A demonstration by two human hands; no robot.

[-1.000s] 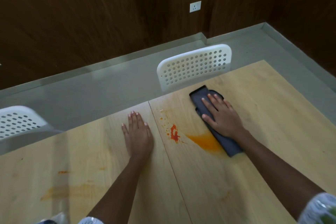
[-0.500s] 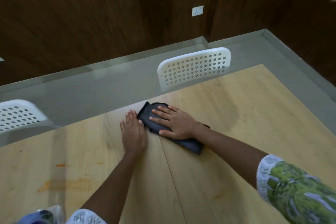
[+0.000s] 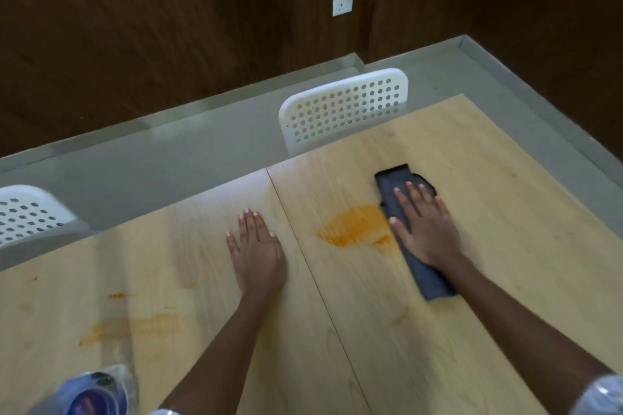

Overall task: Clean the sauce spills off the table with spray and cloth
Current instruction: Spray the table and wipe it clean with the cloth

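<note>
My right hand (image 3: 425,227) presses flat on a folded dark blue cloth (image 3: 431,280) lying on the light wooden table (image 3: 505,212). Just left of the cloth is a smeared orange sauce patch (image 3: 354,226). My left hand (image 3: 256,249) rests palm down with straight fingers on the table, left of the seam between the two tabletops. A fainter orange smear (image 3: 135,327) and a small orange spot (image 3: 117,296) mark the left tabletop. The spray bottle (image 3: 97,392) shows blurred at the bottom left edge.
Two white perforated chair backs stand at the table's far edge, one (image 3: 344,108) ahead and one (image 3: 27,212) at the left. Grey floor and dark wood wall panels with a white socket (image 3: 342,5) lie beyond.
My right hand has swept the cloth from beside my left hand back to the right, leaving the red and orange spill spread into a wider orange smear. My left hand stays put.
</note>
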